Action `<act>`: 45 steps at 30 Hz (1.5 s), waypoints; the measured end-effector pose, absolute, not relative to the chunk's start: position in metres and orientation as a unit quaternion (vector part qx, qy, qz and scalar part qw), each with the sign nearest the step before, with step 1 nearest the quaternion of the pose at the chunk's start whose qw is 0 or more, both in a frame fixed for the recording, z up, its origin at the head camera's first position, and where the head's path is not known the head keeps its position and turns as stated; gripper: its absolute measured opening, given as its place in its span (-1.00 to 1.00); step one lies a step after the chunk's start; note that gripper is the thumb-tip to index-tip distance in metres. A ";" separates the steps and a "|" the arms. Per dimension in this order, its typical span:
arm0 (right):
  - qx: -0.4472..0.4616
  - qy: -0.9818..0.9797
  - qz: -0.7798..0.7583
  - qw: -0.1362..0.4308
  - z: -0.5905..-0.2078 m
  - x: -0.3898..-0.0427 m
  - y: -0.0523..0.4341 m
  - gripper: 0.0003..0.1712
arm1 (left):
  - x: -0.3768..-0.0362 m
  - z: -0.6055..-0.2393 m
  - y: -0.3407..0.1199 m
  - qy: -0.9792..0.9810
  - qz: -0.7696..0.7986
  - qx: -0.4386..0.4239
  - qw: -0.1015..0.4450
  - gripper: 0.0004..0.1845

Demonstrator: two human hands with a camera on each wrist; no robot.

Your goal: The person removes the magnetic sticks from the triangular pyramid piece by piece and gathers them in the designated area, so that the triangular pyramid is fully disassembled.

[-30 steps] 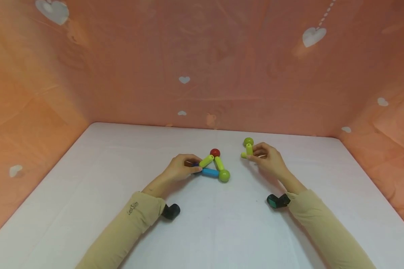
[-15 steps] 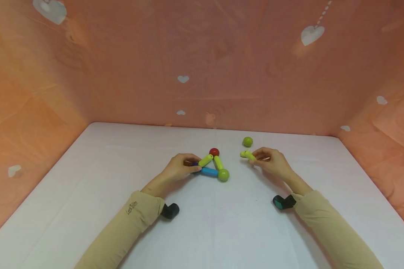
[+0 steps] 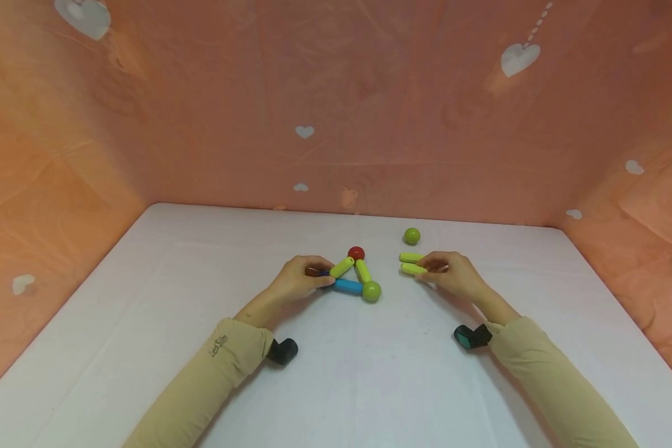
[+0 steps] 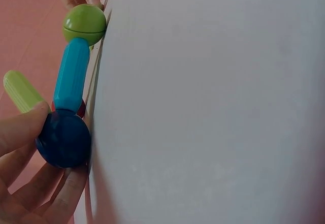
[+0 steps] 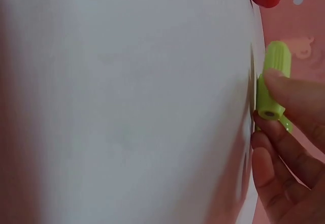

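Observation:
A flat triangle lies on the white table (image 3: 201, 323): a yellow-green stick (image 3: 342, 267), a green stick (image 3: 363, 270) and a blue stick (image 3: 348, 286), joined by a red ball (image 3: 356, 253) and a green ball (image 3: 371, 290). My left hand (image 3: 320, 278) grips the triangle's left corner, a dark blue ball (image 4: 63, 138), with fingers (image 4: 20, 130) curled round it. My right hand (image 3: 427, 266) pinches the near one of two yellow-green sticks (image 3: 412, 269) lying side by side; its fingers (image 5: 297, 99) press that stick (image 5: 271, 87). The other stick (image 3: 410, 256) lies just behind.
A loose green ball (image 3: 411, 236) sits alone behind the right hand. Orange cloth walls with white hearts (image 3: 305, 131) close in the table at the back and both sides. Black wrist cameras (image 3: 284, 350) hang under both sleeves.
The right hand has pulled its upright yellow-green stick off the green ball, tipped it down and laid it beside the other stick. The ball stays behind. The left hand has not moved.

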State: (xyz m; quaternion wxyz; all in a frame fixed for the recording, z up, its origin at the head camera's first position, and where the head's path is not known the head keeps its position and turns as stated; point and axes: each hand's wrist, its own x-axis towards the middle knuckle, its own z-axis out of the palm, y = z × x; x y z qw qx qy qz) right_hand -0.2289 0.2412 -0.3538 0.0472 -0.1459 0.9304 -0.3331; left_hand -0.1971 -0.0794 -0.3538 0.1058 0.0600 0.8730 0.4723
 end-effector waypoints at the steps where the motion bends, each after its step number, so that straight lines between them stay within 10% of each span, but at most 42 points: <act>1: -0.147 0.931 -0.331 0.046 -0.354 -0.229 0.241 -0.74 | -0.197 -0.354 -0.080 0.873 0.473 0.061 0.106 -0.72; 45: -0.173 0.887 -0.427 0.024 -0.345 -0.221 0.191 -0.61 | -0.193 -0.356 -0.094 0.850 0.501 0.093 0.132 -0.64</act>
